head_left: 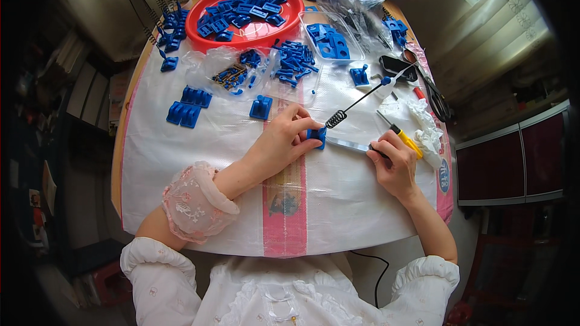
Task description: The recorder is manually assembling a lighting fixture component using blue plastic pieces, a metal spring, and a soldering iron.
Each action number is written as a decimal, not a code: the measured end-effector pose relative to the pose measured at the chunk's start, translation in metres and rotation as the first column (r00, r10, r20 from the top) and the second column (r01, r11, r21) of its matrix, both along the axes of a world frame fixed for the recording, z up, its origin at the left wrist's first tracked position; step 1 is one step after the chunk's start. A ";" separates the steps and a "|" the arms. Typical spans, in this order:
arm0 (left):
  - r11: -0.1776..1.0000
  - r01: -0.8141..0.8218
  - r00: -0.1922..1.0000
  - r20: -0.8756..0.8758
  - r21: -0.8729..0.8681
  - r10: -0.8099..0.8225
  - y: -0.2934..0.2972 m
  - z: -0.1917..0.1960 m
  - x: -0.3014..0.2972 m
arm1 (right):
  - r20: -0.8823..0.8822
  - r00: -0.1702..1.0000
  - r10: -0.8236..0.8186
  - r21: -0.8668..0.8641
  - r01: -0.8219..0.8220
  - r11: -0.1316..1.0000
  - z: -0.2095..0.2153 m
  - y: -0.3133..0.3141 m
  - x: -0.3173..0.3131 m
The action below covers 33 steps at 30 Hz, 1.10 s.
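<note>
On the near side of the red tray, well off to its right, pinches one end of a flat metal strip between thumb and fingertips of the right hand, closed with no gap showing. Cannot tell whether also touching the yellow-handled screwdriver. Also nearer than the tray, just past its right edge, grips a small blue base with thumb and curled fingers of the left hand, clenched on its edge. Slanting up from that base, farther right of the tray: a black coil spring and thin rod, blue-tipped.

Looks light, stiff and smooth in the base, perhaps a little slick; likely springy at the coil. Best held low by the base's flat sides, sparing the rod.

In front of the tray's middle, a single blue block; in front of its left edge, ribbed blue blocks. Closer in to the tray, a clear bag with brass-coloured screws, then blue pegs. Inside the tray, heaped blue pieces.
</note>
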<state>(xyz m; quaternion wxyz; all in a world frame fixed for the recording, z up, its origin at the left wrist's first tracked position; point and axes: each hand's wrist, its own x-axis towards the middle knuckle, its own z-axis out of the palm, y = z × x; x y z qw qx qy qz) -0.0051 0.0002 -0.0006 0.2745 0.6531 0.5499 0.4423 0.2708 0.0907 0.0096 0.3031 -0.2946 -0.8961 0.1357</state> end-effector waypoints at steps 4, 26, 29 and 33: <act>1.000 0.013 1.000 -0.016 -0.005 -0.013 0.000 0.002 0.000 | 0.012 0.999 0.036 -0.003 -0.036 0.999 0.002 0.002 0.004; 1.000 0.012 1.000 -0.017 -0.020 -0.012 0.000 0.003 0.000 | 0.007 1.000 0.026 0.015 -0.026 1.000 0.001 0.001 0.004; 1.000 0.011 1.000 -0.014 0.002 -0.010 0.001 0.000 0.000 | -0.002 1.000 -0.008 -0.016 0.008 1.000 -0.001 -0.001 0.001; 1.000 0.008 1.000 -0.017 -0.002 -0.008 0.000 0.000 0.000 | 0.019 0.999 0.045 -0.008 -0.045 0.999 0.001 0.002 0.006</act>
